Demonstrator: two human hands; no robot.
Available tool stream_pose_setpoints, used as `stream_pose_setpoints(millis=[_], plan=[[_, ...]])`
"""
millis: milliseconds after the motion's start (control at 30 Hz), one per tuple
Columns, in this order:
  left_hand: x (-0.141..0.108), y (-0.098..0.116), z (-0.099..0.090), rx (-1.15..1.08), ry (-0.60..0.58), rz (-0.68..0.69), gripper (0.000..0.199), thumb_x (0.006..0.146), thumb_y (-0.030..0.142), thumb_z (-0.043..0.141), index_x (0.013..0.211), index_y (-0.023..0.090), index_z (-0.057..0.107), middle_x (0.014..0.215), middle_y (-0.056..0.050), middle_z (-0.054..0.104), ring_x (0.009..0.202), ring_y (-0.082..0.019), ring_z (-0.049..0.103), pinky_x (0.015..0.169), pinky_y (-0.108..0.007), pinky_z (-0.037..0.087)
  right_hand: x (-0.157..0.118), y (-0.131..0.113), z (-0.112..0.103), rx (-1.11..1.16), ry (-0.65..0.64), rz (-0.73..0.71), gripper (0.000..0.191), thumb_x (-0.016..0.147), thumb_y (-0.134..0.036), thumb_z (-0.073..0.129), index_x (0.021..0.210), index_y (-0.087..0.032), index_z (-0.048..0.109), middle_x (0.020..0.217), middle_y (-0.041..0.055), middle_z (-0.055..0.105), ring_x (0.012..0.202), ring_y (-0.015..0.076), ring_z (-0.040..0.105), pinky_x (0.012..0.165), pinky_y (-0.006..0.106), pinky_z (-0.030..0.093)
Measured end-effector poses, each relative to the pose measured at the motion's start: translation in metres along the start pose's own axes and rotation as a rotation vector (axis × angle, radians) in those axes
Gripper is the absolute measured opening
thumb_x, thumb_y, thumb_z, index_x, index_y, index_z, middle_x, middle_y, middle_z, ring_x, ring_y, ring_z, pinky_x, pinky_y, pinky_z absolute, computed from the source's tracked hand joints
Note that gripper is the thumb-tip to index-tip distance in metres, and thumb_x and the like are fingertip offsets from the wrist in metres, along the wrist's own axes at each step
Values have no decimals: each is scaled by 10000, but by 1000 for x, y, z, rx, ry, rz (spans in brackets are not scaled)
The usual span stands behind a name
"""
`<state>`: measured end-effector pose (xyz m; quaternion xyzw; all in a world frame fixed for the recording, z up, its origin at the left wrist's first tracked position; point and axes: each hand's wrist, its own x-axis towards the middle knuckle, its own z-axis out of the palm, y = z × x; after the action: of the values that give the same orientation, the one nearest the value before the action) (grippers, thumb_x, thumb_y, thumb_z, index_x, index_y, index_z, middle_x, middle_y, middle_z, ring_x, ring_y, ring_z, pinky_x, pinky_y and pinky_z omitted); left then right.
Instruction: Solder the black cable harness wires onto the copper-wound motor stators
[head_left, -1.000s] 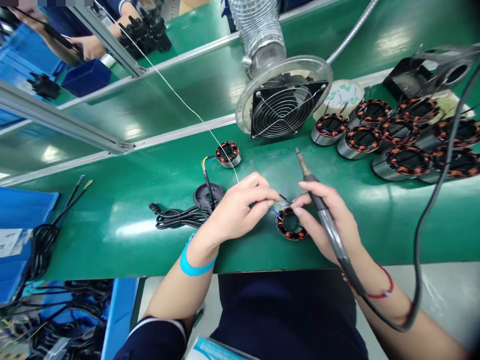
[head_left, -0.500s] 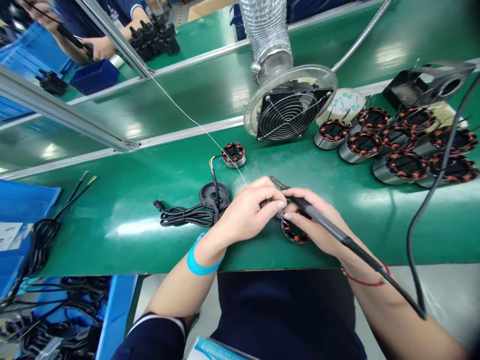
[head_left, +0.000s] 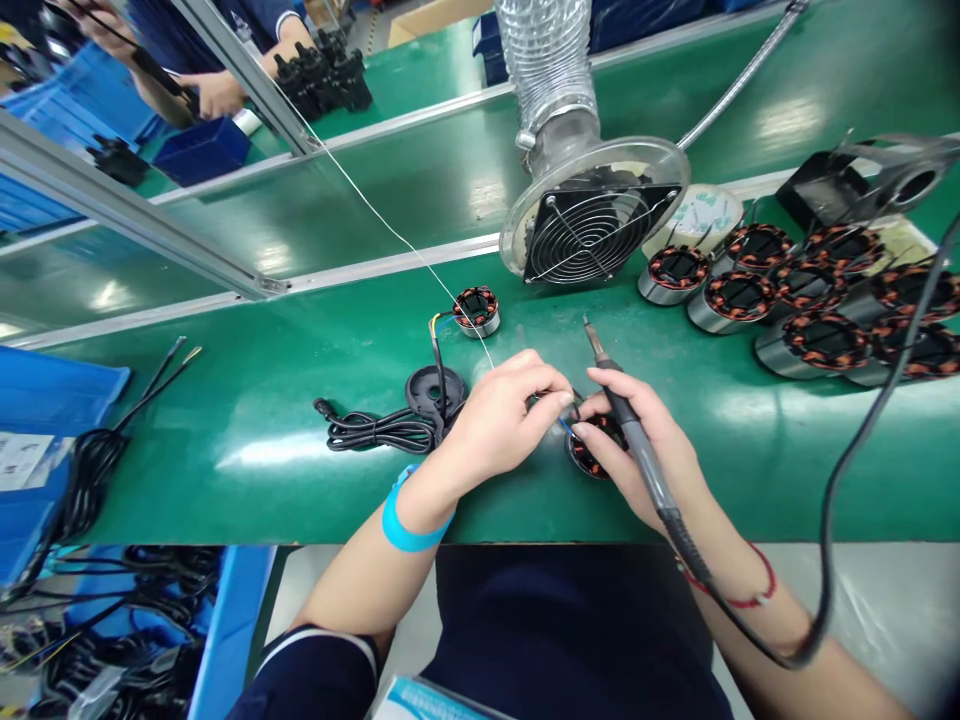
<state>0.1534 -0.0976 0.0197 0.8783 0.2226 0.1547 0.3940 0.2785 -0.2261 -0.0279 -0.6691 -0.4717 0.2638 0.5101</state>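
My right hand (head_left: 645, 440) is closed around a soldering iron (head_left: 637, 430), its metal tip pointing up and away over the bench. The thumb and fingers of that hand also come close to a blue wire (head_left: 567, 427). My left hand (head_left: 510, 415) is pinched at the wire end, and the thin white solder wire (head_left: 409, 245) runs down to it from the frame above. Partly under my right fingers lies a motor stator (head_left: 589, 458) with copper windings. Left of my hands another stator (head_left: 477, 312) has coloured leads joining a black cable at a round black cover (head_left: 435, 390).
Several stators (head_left: 731, 298) stand grouped at the right. A fume extractor fan (head_left: 592, 235) hangs at the back. A coiled black cable (head_left: 382, 430) lies left of my hands; blue bins (head_left: 232, 620) with cables are at far left. Across the bench a person's hand (head_left: 221, 95) works.
The soldering iron has swung more upright in my right hand, its tip now away from my left fingers. My left hand stays pinched near the stator. The view has shifted slightly.
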Motion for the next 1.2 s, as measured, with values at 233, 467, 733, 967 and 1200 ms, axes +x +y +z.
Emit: stream_pose_setpoints(millis=[233, 467, 733, 967, 1200], plan=[[-5, -3, -9, 54, 16, 168, 142, 897, 180, 516, 936, 190, 652, 1024, -56, 543, 983, -154, 528, 889, -302, 449, -22, -1, -6, -122, 107, -131, 463, 883, -173, 586, 1311, -292, 456, 926, 15, 642, 951, 223, 544, 911, 428, 414], [-11, -4, -14, 388, -157, 272, 194, 922, 234, 488, 953, 214, 678, 1209, -95, 516, 1048, -216, 480, 917, -403, 426, -33, 1, 6, -172, 126, -209, 489, 876, -111, 577, 1311, -291, 447, 956, 22, 678, 1048, 260, 491, 945, 471, 387], [-10, -4, -10, 142, -153, 264, 169, 917, 246, 516, 915, 194, 677, 945, -47, 525, 910, -147, 521, 830, -289, 459, -26, -4, 7, -143, 104, -153, 452, 886, -156, 594, 1291, -298, 454, 878, 2, 680, 1046, 263, 493, 948, 469, 389], [-12, 3, -5, 91, -90, 209, 162, 903, 199, 524, 879, 196, 685, 872, -22, 505, 839, -120, 520, 772, -255, 452, -14, -14, 8, -215, 96, -156, 434, 876, -172, 587, 1270, -297, 456, 903, 3, 660, 951, 245, 563, 887, 437, 424], [-9, 2, 1, 92, 33, 142, 133, 859, 163, 564, 803, 170, 684, 824, -12, 506, 802, -113, 523, 727, -244, 433, -19, -11, 16, -217, 174, -142, 487, 875, -200, 610, 1309, -291, 407, 948, 15, 638, 914, 235, 579, 858, 420, 425]])
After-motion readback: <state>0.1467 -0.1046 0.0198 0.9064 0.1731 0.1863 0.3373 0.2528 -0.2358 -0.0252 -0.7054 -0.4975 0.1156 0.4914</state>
